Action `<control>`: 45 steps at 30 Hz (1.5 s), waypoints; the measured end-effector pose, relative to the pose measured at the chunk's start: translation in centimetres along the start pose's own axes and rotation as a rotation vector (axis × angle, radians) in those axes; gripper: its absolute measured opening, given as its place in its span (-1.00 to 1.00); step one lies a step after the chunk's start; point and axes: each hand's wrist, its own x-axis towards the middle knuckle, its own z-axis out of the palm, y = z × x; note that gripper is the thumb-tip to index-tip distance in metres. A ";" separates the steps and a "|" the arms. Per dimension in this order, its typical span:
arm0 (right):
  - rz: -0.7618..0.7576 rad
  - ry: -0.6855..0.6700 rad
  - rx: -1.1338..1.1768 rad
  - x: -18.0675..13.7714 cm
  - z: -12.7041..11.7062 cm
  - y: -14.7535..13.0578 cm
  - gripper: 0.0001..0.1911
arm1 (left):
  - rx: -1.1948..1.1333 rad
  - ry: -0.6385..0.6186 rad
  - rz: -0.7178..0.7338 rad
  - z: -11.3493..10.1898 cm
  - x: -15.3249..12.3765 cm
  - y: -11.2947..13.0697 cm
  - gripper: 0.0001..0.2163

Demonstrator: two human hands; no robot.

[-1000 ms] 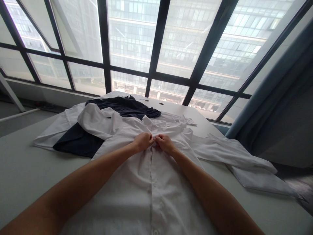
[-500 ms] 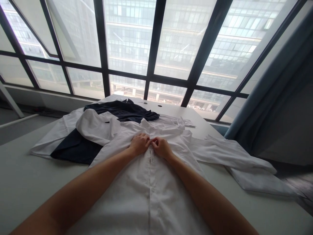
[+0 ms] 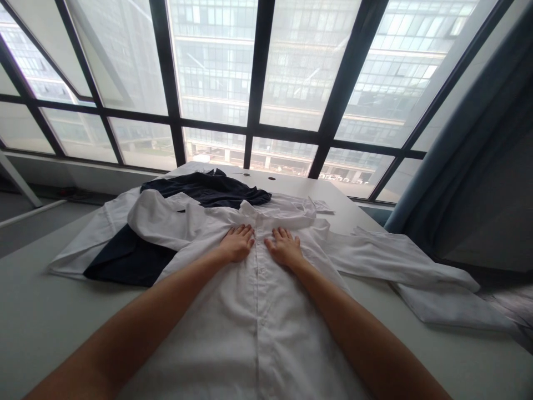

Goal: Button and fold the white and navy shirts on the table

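Observation:
A white button-front shirt (image 3: 233,322) lies face up before me, its collar pointing away and its front placket running down the middle. My left hand (image 3: 238,243) rests flat on the upper chest, just left of the placket, with fingers stretched out. On the other side of the placket my right hand (image 3: 285,247) also lies flat, fingers spread toward the collar. Neither hand grips the cloth. One sleeve of the shirt is bunched at the left; the other stretches out to the right.
Under and behind the shirt lie a dark navy garment (image 3: 204,188) and more white clothing (image 3: 79,244) on a white table (image 3: 29,311). Large black-framed windows (image 3: 254,89) stand beyond. A blue-grey curtain (image 3: 458,144) hangs at the right.
Both hands were pinching together at the placket near the collar. They have parted, let go, and flattened onto the shirt on either side.

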 end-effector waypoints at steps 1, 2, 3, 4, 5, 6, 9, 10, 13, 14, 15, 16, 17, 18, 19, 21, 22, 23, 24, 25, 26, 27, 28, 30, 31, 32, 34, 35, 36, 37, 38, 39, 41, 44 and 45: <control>0.001 -0.002 0.000 0.3 0.0 0.0 -0.30 | 0.001 -0.004 0.007 0.0 0.4 -0.2 -0.48; 0.002 -0.004 0.001 0.6 -0.1 0.1 -0.30 | 0.001 -0.006 0.010 0.1 0.8 -0.4 -0.48; 0.004 -0.005 0.001 1.0 -0.2 0.1 -0.30 | 0.000 -0.005 0.011 0.1 1.3 -0.6 -0.48; 0.005 -0.006 0.003 1.4 -0.2 0.2 -0.30 | -0.003 -0.004 0.012 0.1 1.8 -0.7 -0.48; 0.007 -0.004 0.003 1.9 -0.3 0.3 -0.30 | -0.007 -0.004 0.015 0.1 2.3 -0.9 -0.48; 0.010 -0.002 0.004 2.3 -0.3 0.4 -0.30 | -0.009 -0.002 0.019 0.1 2.8 -1.1 -0.48; 0.024 0.014 -0.001 3.7 -0.3 0.7 -0.31 | -0.008 0.007 0.031 0.2 4.1 -1.5 -0.49; 0.026 0.023 -0.003 4.1 -0.3 0.8 -0.31 | -0.004 0.012 0.032 0.3 4.5 -1.7 -0.49; 0.018 0.064 0.000 5.0 -0.1 1.1 -0.33 | 0.003 0.029 0.028 0.5 5.5 -2.0 -0.49; 0.012 0.085 0.004 5.1 -0.1 1.1 -0.35 | 0.001 0.035 0.025 0.6 5.7 -2.1 -0.49; 0.005 0.111 0.007 5.1 -0.1 1.2 -0.38 | -0.005 0.040 0.021 0.6 5.9 -2.1 -0.50; -0.001 0.145 0.005 5.0 -0.2 1.1 -0.41 | -0.013 0.044 0.018 0.6 6.0 -2.1 -0.50; -0.012 0.187 -0.004 4.8 -0.3 1.0 -0.46 | -0.021 0.047 0.014 0.6 6.0 -2.1 -0.51; -0.032 0.234 -0.021 4.4 -0.5 0.8 -0.51 | -0.028 0.048 0.008 0.6 6.0 -2.0 -0.51; -0.067 0.275 -0.046 4.0 -0.8 0.6 -0.56 | -0.032 0.048 -0.002 0.5 6.0 -1.9 -0.51; -0.165 0.324 -0.098 2.7 -1.3 -0.1 -0.62 | -0.034 0.049 -0.026 0.3 5.7 -1.6 -0.51; -0.207 0.329 -0.108 1.9 -1.5 -0.6 -0.64 | -0.032 0.055 -0.036 0.3 5.6 -1.5 -0.52; -0.228 0.319 -0.102 1.0 -1.7 -1.1 -0.64 | -0.030 0.066 -0.041 0.2 5.4 -1.3 -0.53; -0.221 0.296 -0.080 0.1 -1.9 -1.6 -0.64 | -0.026 0.083 -0.041 0.1 5.3 -1.1 -0.54; -0.196 0.261 -0.049 -0.8 -2.1 -2.1 -0.62 | -0.021 0.105 -0.042 0.0 5.1 -0.8 -0.55; -0.165 0.222 -0.017 -1.7 -2.2 -2.7 -0.58 | -0.015 0.130 -0.047 -0.1 5.0 -0.6 -0.57; -0.138 0.175 0.005 -2.6 -2.4 -3.2 -0.54 | -0.009 0.153 -0.058 -0.2 4.8 -0.3 -0.59; -0.126 0.128 0.013 -3.4 -2.6 -3.6 -0.52 | -0.004 0.172 -0.070 -0.4 4.5 0.0 -0.62; -0.126 0.053 0.000 -5.0 -3.1 -4.1 -0.52 | 0.000 0.196 -0.094 -0.9 3.8 0.8 -0.66; -0.125 0.026 -0.011 -5.6 -3.3 -4.3 -0.55 | 0.004 0.206 -0.099 -1.2 3.3 1.3 -0.67; -0.117 0.007 -0.018 -6.1 -3.5 -4.3 -0.58 | 0.007 0.220 -0.100 -1.5 2.7 1.8 -0.69; -0.096 -0.008 -0.018 -6.7 -3.6 -4.1 -0.63 | -0.003 0.271 -0.103 -2.1 1.3 2.8 -0.73; -0.088 -0.002 -0.011 -6.8 -3.6 -3.9 -0.65 | -0.025 0.296 -0.109 -2.4 0.6 3.3 -0.74; -0.084 0.012 0.001 -6.7 -3.4 -3.7 -0.66 | -0.065 0.308 -0.115 -2.6 -0.2 3.7 -0.76; -0.085 0.031 0.022 -6.6 -3.3 -3.5 -0.68 | -0.126 0.297 -0.116 -2.9 -0.9 4.1 -0.77; -0.087 0.051 0.054 -6.4 -3.1 -3.3 -0.69 | -0.197 0.266 -0.111 -3.1 -1.5 4.5 -0.79; -0.090 0.065 0.098 -6.1 -2.9 -3.1 -0.70 | -0.261 0.223 -0.100 -3.3 -2.1 4.8 -0.81; -0.096 0.073 0.217 -5.4 -2.7 -2.7 -0.74 | -0.378 0.130 -0.080 -3.6 -3.0 5.2 -0.85; -0.069 -0.003 0.430 -4.6 -2.6 -2.5 -0.74 | -0.477 0.051 -0.100 -3.9 -3.4 5.6 -0.85; -0.055 -0.039 0.493 -4.5 -2.6 -2.4 -0.72 | -0.521 0.053 -0.115 -3.9 -3.4 5.6 -0.84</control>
